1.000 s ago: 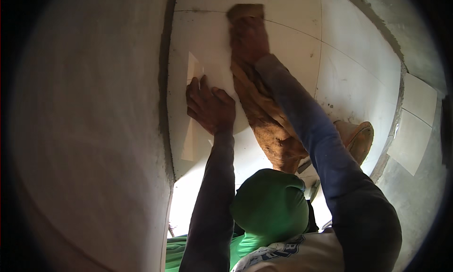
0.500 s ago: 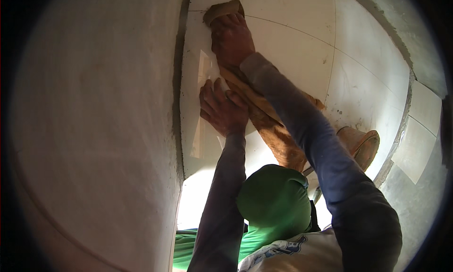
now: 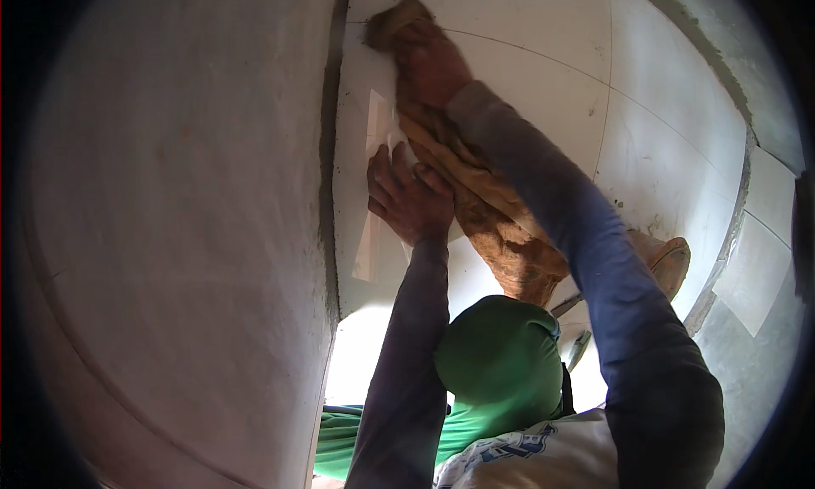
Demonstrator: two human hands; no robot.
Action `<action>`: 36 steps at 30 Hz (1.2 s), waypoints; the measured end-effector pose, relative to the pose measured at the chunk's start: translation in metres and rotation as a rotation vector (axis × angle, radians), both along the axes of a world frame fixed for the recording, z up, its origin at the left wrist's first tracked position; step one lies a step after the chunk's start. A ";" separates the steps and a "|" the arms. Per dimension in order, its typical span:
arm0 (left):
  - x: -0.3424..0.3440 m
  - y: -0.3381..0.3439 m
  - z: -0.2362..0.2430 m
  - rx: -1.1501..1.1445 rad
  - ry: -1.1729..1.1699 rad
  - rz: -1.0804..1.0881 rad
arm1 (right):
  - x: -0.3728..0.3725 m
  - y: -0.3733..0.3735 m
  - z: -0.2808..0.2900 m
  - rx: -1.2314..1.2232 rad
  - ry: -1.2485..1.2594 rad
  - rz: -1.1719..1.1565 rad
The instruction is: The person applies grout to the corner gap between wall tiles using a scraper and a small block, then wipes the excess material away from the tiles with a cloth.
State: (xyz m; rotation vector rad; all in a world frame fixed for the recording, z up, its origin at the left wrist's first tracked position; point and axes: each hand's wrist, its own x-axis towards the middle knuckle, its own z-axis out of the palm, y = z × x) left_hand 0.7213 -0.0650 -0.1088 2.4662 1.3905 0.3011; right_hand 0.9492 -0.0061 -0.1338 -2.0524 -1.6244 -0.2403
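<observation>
My right hand is closed on a brown cloth and presses its bunched end against the pale tiles, next to a thin joint line. The rest of the soiled, orange-brown fabric trails back under my right forearm toward my green-clad knee. Nearer to me, my left hand leans on the tile with its fingers spread, just left of the trailing cloth. A bright glint lies by its fingertips. Part of the cloth is hidden behind my right sleeve.
A dark gap runs along the left, beside a large smooth pale surface. At right stands a rust-coloured round container, partly covered by my arm. Beyond it are a rough mortar edge and a loose-looking tile piece.
My right hand and the cloth have shifted a little to the right, and the cloth's far end has tilted into a peak. My left hand stays at nearly the same spot on the tile.
</observation>
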 end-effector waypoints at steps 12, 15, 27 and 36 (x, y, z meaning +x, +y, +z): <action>0.004 0.001 0.001 0.019 0.028 -0.013 | -0.008 0.020 0.011 0.042 0.052 -0.041; -0.001 0.007 0.002 0.020 0.051 0.012 | -0.013 -0.024 0.002 0.019 0.034 -0.015; -0.002 0.002 0.000 0.050 0.047 0.002 | -0.007 -0.027 0.028 -0.214 -0.084 -0.181; -0.005 0.008 0.001 0.025 0.007 0.029 | -0.042 -0.029 0.005 -0.005 0.049 -0.121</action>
